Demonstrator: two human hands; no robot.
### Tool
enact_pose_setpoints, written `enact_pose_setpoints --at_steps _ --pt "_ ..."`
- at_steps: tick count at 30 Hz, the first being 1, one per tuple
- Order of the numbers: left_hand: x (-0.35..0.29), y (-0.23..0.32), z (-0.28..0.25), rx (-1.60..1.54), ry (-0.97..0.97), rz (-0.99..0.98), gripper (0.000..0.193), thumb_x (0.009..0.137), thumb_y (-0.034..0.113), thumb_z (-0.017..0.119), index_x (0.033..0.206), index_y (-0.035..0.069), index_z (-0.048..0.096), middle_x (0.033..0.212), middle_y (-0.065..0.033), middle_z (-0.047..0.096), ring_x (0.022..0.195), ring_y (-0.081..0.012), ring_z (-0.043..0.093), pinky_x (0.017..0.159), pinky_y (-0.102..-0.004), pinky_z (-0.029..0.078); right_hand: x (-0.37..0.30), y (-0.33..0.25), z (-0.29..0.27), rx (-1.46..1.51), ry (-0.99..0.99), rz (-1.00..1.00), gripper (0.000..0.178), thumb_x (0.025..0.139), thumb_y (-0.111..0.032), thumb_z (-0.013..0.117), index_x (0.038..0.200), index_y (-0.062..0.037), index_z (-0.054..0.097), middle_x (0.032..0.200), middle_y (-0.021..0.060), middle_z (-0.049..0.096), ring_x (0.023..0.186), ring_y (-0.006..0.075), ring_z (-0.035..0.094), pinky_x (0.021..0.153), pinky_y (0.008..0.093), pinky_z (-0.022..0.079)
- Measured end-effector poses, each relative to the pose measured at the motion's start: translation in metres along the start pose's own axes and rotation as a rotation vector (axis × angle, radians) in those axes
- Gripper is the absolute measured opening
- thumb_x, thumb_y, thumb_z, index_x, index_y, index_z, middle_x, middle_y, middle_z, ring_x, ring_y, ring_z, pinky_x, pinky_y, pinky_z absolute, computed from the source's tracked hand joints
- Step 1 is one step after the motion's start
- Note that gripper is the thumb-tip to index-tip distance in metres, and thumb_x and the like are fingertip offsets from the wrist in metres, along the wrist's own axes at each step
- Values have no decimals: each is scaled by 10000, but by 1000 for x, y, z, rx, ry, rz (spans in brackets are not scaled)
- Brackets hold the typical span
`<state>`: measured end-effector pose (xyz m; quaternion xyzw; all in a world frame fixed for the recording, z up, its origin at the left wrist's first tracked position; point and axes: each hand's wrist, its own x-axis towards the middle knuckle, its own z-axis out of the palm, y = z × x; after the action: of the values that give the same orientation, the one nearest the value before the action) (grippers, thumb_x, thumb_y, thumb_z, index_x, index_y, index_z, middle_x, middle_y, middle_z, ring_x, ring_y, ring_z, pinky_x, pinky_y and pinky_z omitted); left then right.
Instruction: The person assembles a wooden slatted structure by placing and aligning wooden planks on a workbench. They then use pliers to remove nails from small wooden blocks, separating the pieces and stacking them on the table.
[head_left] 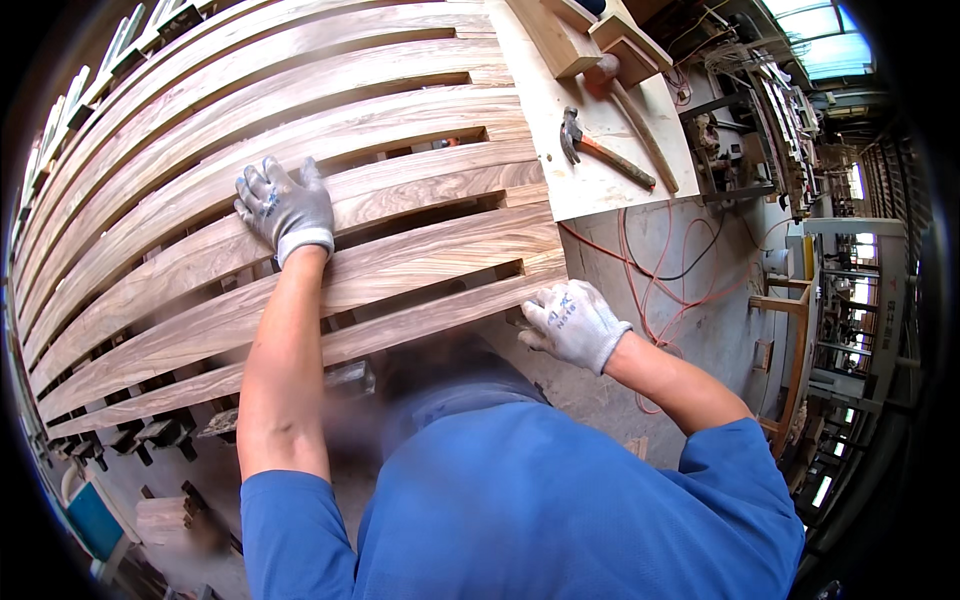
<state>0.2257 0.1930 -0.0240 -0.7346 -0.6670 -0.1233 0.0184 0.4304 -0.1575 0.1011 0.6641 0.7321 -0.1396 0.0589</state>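
A large panel of parallel brown wooden slats [430, 258], with long gaps between them and joined at its right end, lies in front of me. My left hand [287, 205], in a pale grey work glove, rests flat on the slats left of the middle. Its fingers are spread, and it holds nothing. At the panel's near right corner is my right hand [575, 325], gloved the same way. The fingers of that hand curl against the edge of the nearest slat, their tips partly hidden.
On a pale board [625, 150] beyond the right end lie a claw hammer [605, 155], a mallet [640, 120] and wooden blocks [560, 38]. Red hoses [650, 300] coil across the floor. A wooden frame [797, 340] stands at right; dark metal supports [165, 432] show below the panel.
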Motion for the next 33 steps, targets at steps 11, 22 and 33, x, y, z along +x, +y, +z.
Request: enact_pose_setpoints --at_steps 11,22,33 --pt "1 -1 5 11 2 2 749 1054 599 512 1587 72 492 1686 -242 378 1606 -395 263 1320 -545 137 -24 25 16 -43 258 228 325 838 -386 835 944 -129 665 866 74 636 801 293 651 716 456 522" --pt "3 -10 8 44 -38 19 804 1071 620 399 1620 34 430 1718 -208 347 1627 -379 217 1343 -506 80 -21 24 50 111 228 300 310 823 -255 771 977 -67 578 1050 182 612 1015 399 630 860 533 530" --pt "5 -38 -81 -59 -651 328 777 1035 607 497 1523 6 557 1637 -241 470 1575 -368 368 1313 -441 266 -7 21 49 60 -39 495 372 783 -245 777 1062 -68 605 1140 222 624 1050 427 672 896 533 553"
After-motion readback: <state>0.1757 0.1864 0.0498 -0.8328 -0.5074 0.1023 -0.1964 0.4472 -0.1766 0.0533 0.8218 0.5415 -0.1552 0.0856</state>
